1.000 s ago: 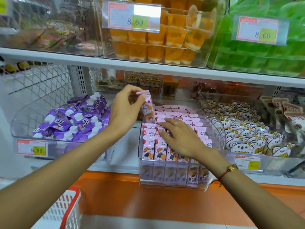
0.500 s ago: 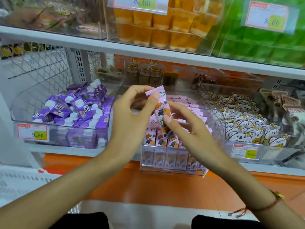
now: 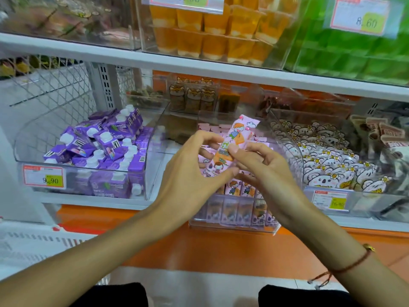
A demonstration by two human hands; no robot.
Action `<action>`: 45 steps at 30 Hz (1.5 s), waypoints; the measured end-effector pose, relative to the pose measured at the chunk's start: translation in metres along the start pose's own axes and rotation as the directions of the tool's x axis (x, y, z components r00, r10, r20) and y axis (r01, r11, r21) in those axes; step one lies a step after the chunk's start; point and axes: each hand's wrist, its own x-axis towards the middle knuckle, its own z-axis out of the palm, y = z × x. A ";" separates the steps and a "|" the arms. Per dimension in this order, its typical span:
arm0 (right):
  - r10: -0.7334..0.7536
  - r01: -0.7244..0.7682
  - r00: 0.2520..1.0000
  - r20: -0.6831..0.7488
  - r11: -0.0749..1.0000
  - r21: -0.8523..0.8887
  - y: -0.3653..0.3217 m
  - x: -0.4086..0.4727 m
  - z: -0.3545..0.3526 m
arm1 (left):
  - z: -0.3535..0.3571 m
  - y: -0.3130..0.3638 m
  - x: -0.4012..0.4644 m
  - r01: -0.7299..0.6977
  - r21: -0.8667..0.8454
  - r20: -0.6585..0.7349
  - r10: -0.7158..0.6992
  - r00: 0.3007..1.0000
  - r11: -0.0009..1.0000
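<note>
While both hands pinch it, the left hand point(image 3: 190, 173) low and the right hand point(image 3: 263, 167) apparently at mid-length, the pink snack packet point(image 3: 230, 147) tilts above the clear bin point(image 3: 232, 227) of like packets.

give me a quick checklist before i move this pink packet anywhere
1. Left hand grip: thumb and fingers pinch the lower part of the pink packet: ok.
2. Right hand grip: thumb on the packet's middle, fingers behind it: ok.
3. Packet clear of the clear bin: held above the stocked packets: ok.
4. Wrapper intact: front looks whole, back hidden: cannot tell.
5. Room in the basket: only a blurred corner shows at lower left: cannot tell.
</note>
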 end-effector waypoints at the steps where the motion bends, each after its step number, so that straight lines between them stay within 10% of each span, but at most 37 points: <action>1: -0.007 0.007 1.000 0.017 1.000 0.012 0.000 0.000 -0.001 | 0.000 0.000 0.000 -0.005 0.000 -0.013 0.005 1.000 1.000; 14: -0.261 0.259 0.965 -0.005 0.961 -0.097 -0.001 -0.003 -0.001 | 0.002 0.001 0.002 -0.078 0.004 0.009 0.078 0.997 0.997; 25: 0.088 -0.091 0.994 -0.066 0.995 -0.050 -0.003 0.001 -0.013 | 0.002 0.009 0.006 0.373 -0.403 0.323 -0.252 0.912 0.835; 37: -0.185 0.195 0.974 0.132 0.979 -0.066 -0.010 -0.002 -0.016 | -0.014 0.003 0.017 0.020 -0.324 0.221 0.055 0.974 0.946; 45: -0.247 0.261 0.963 0.107 0.954 -0.145 -0.008 -0.004 -0.014 | -0.011 -0.004 0.016 0.088 -0.350 0.247 0.001 0.969 0.932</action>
